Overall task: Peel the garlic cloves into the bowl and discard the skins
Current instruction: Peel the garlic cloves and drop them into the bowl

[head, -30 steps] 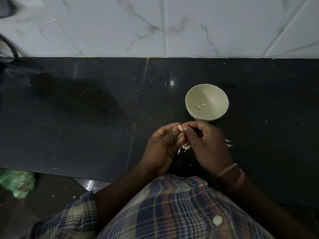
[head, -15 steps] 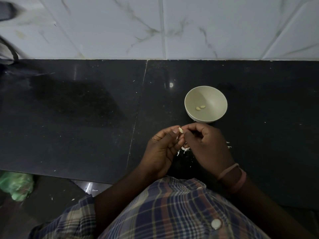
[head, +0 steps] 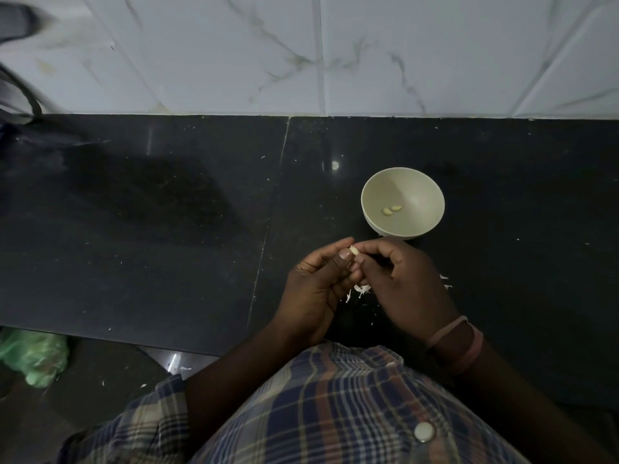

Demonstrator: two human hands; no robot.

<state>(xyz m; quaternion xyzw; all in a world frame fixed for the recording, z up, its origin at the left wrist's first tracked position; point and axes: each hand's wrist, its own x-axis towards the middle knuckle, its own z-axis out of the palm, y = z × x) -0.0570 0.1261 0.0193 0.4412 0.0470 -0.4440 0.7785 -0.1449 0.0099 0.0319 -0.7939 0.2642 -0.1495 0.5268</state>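
Fingers point(head: 345, 244) of left hand point(head: 315, 289) and right hand point(head: 402, 283) both pinch one garlic clove point(head: 354, 251) between their tips, held above the dark surface point(head: 167, 229). I note the bowl point(head: 422, 192) just beyond, two peeled cloves point(head: 391, 209) inside. Loose skins point(head: 361, 291) lie on the surface under the hands.

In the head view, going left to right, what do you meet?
Green plastic bag → left hand → garlic clove pinched by both hands → right hand, bowl beyond it.
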